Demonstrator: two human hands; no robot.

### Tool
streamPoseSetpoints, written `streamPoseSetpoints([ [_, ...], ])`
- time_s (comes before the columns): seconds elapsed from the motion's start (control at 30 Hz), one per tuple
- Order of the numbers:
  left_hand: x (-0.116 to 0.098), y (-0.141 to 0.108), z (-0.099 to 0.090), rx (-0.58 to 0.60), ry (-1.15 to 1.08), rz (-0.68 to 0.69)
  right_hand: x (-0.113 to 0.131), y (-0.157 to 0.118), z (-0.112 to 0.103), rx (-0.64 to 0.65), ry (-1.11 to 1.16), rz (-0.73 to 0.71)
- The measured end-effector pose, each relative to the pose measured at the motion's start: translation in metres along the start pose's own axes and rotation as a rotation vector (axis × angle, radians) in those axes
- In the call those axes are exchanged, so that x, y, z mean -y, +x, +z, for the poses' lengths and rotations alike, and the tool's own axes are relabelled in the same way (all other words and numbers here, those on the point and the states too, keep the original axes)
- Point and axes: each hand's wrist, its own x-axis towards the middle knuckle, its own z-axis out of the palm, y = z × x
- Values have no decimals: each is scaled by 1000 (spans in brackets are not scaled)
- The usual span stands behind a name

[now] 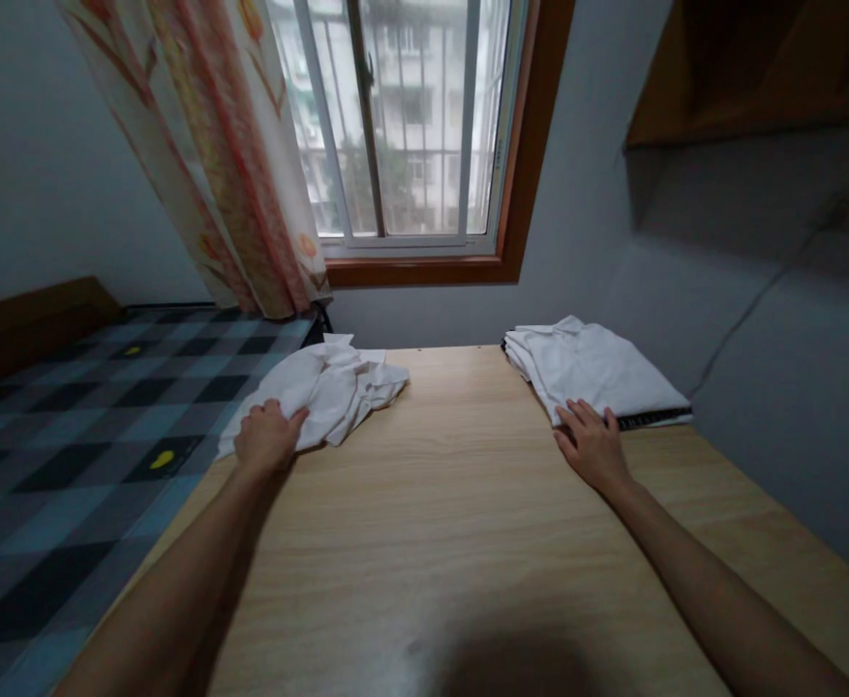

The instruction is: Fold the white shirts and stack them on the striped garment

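On the wooden table (424, 523), a crumpled white cloth (329, 387) lies at the far left, partly over the table's left edge. My left hand (269, 438) is on its near left part, fingers curled into the fabric. At the far right rests a stack of folded white cloth (598, 368) with a black patterned strip along its near edge. My right hand (592, 443) touches the near left corner of that stack, its fingers spread and nothing gripped in them.
Left of the table is a bed with a checkered cover (105, 465). Behind stand a window (409, 126) and a floral curtain (227, 155). A wooden shelf (758, 87) hangs at upper right, and a cable (750, 310) runs down the right wall.
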Motion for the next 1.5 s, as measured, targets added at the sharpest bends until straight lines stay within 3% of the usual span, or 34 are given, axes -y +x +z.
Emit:
streamPoseSetpoints([
  [0.13, -17, -16, 17, -57, -392, -101, 17, -2, -8, -70, 153, 26],
  [0.23, -51, -45, 25, -121, -675, 0, 42, -3, -14, -102, 428, 49],
  [0.33, -87, -83, 23, -118, -956, 107, 76, -1, -18, -10, 848, 218],
  [0.43, -117, -121, 10, -54, -1109, 179, 113, 9, -17, 193, 1317, 526],
  [0.5, -132, -142, -4, 17, -1191, 214, 136, 21, -15, 252, 1540, 676],
  [0.57, -143, -158, -15, 104, -1284, 249, 155, 32, -12, 242, 1638, 728],
  [0.67, -150, -167, -25, 224, -1408, 253, 170, 43, -8, 272, 1597, 692],
  [0.77, -140, -148, -29, 123, -1472, 93, 161, 48, -11, 208, 1496, 714],
  [0.9, -111, -86, -43, -266, -1510, -152, 120, 62, -32, -148, 1347, 781],
  [1.03, -85, -27, -61, -473, -1509, -125, 74, 93, -74, -615, 1155, 690],
  [1.1, -75, -8, -69, -549, -1342, -56, 55, 111, -98, -796, 1088, 587],
  [1.17, -67, 7, -76, -612, -1087, 56, 38, 127, -119, -898, 1014, 497],
  [1.27, -57, 25, -87, -642, -737, 182, 17, 144, -145, -921, 818, 436],
  [1.4, -44, 41, -90, -692, -499, 148, 6, 143, -164, -941, 640, 483],
  [1.47, -36, 40, -81, -632, -411, 117, 12, 127, -164, -811, 682, 415],
  [1.5, -31, 37, -74, -557, -354, 110, 16, 116, -162, -670, 715, 343],
])
